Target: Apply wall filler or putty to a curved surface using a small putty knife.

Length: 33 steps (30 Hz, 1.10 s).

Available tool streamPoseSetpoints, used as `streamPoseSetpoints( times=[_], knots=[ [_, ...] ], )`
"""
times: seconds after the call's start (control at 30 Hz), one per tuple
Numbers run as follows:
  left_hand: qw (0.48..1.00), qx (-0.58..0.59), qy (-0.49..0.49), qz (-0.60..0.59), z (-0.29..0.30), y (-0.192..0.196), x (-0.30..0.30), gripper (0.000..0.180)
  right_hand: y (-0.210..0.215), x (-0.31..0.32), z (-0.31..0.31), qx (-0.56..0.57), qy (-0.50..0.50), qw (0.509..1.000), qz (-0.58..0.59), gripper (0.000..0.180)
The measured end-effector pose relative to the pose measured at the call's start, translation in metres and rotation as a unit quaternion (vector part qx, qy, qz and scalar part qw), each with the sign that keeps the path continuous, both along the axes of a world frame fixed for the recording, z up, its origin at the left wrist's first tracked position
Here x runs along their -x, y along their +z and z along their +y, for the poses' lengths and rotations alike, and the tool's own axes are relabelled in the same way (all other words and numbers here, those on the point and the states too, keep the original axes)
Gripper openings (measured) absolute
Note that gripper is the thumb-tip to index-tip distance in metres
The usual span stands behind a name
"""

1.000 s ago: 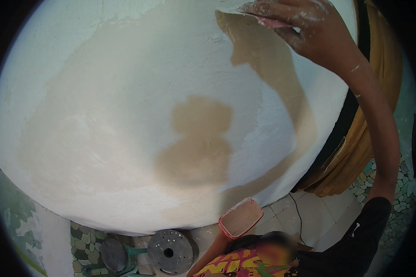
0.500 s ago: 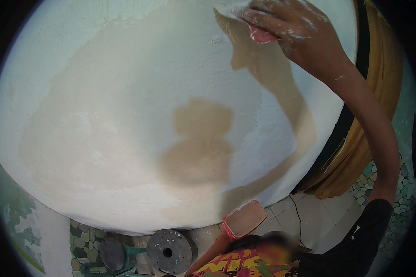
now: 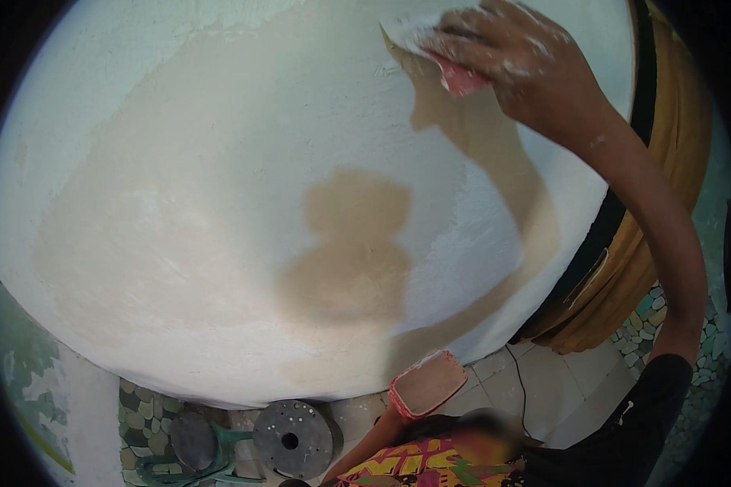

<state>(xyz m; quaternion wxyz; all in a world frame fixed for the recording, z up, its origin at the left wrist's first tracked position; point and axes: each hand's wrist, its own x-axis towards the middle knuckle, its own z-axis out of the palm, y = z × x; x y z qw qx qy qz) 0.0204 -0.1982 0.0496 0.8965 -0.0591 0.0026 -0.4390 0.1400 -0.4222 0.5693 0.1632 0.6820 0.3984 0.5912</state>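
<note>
High on the pale wall, my right hand, streaked with white paste, grips a putty knife with a pinkish-red part. White paste covers its far side, and one thin corner points left against the wall. Low in view, my left hand holds up a red-rimmed rectangular tray, its face coated beige. The fingers of that hand are mostly hidden behind the tray. A damp-looking beige patch spreads over the wall, with my arm's shadow across it.
Brown folded curtain-like material and a dark strip border the wall on the right. Below stand a round grey disc-shaped object with a central hole and a green chair-like frame. A thin black cable runs over the tiles.
My right hand has moved slightly downward with the putty knife, which remains against the wall. The left hand and the tray stay in nearly the same place.
</note>
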Motion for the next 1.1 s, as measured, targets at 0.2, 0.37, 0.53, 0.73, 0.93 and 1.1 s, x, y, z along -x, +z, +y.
streamPoseSetpoints(
  times=[0.2, 0.37, 0.53, 0.73, 0.93, 1.1],
  knots=[
    [1.000, -0.004, -0.008, 0.014, 0.005, 0.002, -0.001, 0.063, -0.018, 0.005, -0.004, 0.028, -0.098, 0.992, 0.080, 0.048],
    [0.999, 0.031, -0.020, 0.006, -0.001, 0.004, -0.004, 0.062, 0.024, 0.034, 0.015, -0.039, -0.008, 0.997, 0.073, 0.033],
    [0.999, 0.014, 0.026, 0.034, -0.008, -0.005, -0.002, 0.062, -0.038, -0.005, -0.004, 0.026, -0.164, 0.986, -0.030, 0.047],
    [0.998, 0.049, 0.019, -0.023, -0.005, 0.001, -0.002, 0.058, -0.037, -0.001, -0.006, -0.023, -0.157, 0.985, -0.069, 0.049],
    [1.000, 0.004, 0.018, 0.015, -0.004, -0.006, -0.001, 0.061, -0.014, -0.010, -0.002, -0.091, -0.018, 0.995, -0.032, 0.034],
    [0.999, 0.002, 0.033, 0.012, -0.005, -0.004, 0.001, 0.061, -0.072, -0.012, 0.001, 0.018, -0.112, 0.993, -0.020, 0.043]
  ],
)
